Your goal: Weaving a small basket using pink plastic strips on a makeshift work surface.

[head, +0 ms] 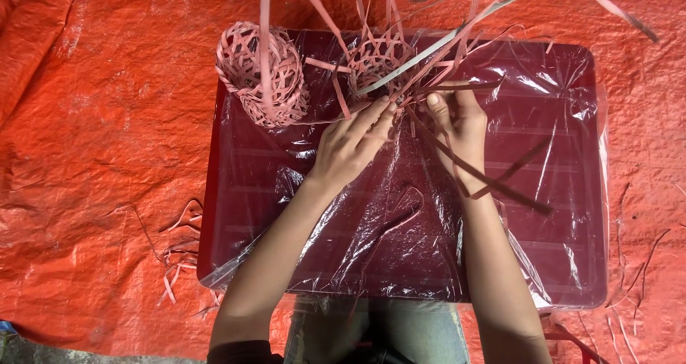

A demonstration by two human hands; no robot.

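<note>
My left hand (351, 144) and my right hand (457, 121) meet at the base of a half-woven basket (376, 60) made of thin pale strips. Long loose strips (457, 39) fan up and out from it. My left fingers pinch strips at the weave's lower edge. My right hand grips a few strips that trail down to the right (493, 182). A finished small open-weave basket (262, 75) lies on its side to the left, apart from both hands.
The work rests on a dark red table (572, 264) wrapped in clear plastic film. An orange tarp (100, 135) covers the ground around it. Cut strip scraps (179, 253) lie on the tarp at the left and lower right.
</note>
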